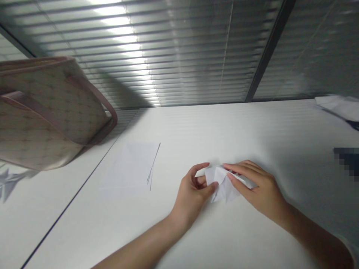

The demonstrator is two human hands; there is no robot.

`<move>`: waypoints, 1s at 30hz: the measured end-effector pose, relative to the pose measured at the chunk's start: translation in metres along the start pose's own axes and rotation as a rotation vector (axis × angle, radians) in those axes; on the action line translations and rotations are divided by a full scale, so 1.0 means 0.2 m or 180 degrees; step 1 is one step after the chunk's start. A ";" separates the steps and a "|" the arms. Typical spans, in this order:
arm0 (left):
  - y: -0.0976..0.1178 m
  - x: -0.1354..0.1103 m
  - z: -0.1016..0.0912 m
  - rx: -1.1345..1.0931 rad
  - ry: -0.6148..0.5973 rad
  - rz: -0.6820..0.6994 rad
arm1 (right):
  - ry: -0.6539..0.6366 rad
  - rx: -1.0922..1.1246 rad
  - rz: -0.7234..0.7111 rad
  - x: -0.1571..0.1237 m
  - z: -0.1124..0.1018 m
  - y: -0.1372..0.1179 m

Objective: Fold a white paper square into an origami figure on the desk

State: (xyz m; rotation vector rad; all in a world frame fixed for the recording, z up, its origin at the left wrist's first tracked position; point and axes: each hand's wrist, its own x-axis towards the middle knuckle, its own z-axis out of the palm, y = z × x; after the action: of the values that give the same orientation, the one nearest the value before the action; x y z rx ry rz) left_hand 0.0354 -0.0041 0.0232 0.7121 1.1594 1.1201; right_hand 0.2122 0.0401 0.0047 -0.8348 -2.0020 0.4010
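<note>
A folded piece of white paper (pixel 223 184) sits between my two hands, creased into several pointed flaps. My left hand (pixel 195 192) pinches its near left side between thumb and fingers. My right hand (pixel 259 186) lies over its right side, with the fingertips pressing on the top flap and the thumb beneath. Part of the paper is hidden by my fingers. To the left of my hands, a small stack of thin white paper sheets (pixel 130 170) lies flat on the white table (pixel 196 127), apart from both hands.
A beige patterned handbag (pixel 47 116) with pinkish-brown straps stands at the left, near a dark seam (pixel 70 198) in the table. A folded grey-white paper shape (pixel 8 183) lies at the far left edge. White papers (pixel 340 106) lie at the back right, beneath slatted window blinds (pixel 157 48).
</note>
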 end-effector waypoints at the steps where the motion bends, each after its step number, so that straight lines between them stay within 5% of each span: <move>1: 0.00 0.00 0.00 0.0002 -0.0014 0.0022 | -0.0031 -0.0015 -0.0027 0.00 0.01 0.00; 11: -0.01 -0.01 0.02 0.0334 -0.0400 -0.0172 | 0.0253 -0.0077 0.0065 -0.01 0.01 -0.01; 30: 0.01 -0.01 0.01 0.0532 -0.0391 0.0163 | -0.0372 0.0076 -0.0454 -0.03 0.02 0.02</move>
State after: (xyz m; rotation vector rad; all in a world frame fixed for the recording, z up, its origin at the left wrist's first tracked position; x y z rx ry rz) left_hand 0.0368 -0.0056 0.0260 0.9316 1.1440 1.0150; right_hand 0.2120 0.0378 -0.0039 -0.6620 -2.1454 0.3986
